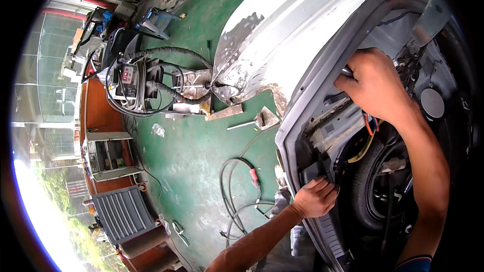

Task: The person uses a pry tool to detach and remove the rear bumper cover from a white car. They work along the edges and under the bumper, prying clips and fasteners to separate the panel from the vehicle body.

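Observation:
My left hand [316, 197] has its fingers curled over a black plastic trim piece [313, 171] at the sill of the open car trunk. Higher up, my right hand [373, 78] is closed inside the trunk's side opening. From its thumb side pokes the short end of a silver rod-like tool [347, 71]; most of it is hidden by the fingers. Grey rubber seal [307, 88] runs along the body edge beside both hands. Below my right hand lie bare grey metal, orange wires [369, 123] and a spare tire [367, 181] in the trunk well.
The white car panel [282, 35] has scraped, bare patches. Beyond it stands a machine with coiled black cables [132, 83]. A cable with a red handle [253, 175] lies on the green floor [186, 171]. A grey drawer cabinet [123, 214] stands at left.

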A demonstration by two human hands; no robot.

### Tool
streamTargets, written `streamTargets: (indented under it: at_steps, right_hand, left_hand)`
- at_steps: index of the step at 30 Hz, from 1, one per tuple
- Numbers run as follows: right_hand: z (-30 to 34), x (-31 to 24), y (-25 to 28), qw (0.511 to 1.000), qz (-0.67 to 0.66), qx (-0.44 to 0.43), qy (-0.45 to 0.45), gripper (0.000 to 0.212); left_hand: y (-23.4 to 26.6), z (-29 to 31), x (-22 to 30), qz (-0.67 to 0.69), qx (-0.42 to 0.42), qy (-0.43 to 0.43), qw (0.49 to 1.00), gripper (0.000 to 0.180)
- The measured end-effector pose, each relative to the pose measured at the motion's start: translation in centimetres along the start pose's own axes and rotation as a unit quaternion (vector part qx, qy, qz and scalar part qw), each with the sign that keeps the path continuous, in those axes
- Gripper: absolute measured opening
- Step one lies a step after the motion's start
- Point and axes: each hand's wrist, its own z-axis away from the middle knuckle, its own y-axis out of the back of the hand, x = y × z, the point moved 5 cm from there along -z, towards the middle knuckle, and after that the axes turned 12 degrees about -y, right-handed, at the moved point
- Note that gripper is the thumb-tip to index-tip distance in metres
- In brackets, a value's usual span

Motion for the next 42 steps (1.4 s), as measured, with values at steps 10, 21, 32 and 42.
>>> streamTargets:
  at_steps: [10,21,32,42]
  right_hand:
    - [0.2,1.4,-1.2,0.998,0.018,-0.058,0.016,0.020]
    - [-0.9,2.2,0.5,0.994,0.039,0.082,-0.067,0.021]
    - [-0.2,0.1,0.1,0.999,-0.015,0.006,-0.033,0.015]
    - [2.0,0.4,-0.8,0.999,0.014,0.001,0.052,0.017]
  left_hand:
    - [-0.1,0.3,0.2,0.006,-0.012,0.006,1.000,0.029]
    - [-0.1,-0.3,0.0,-0.004,-0.006,-0.004,1.000,0.029]
    - [-0.5,0.4,0.0,0.007,-0.019,0.003,1.000,0.031]
    - [-0.2,0.1,-0.1,0.004,-0.017,0.007,1.000,0.030]
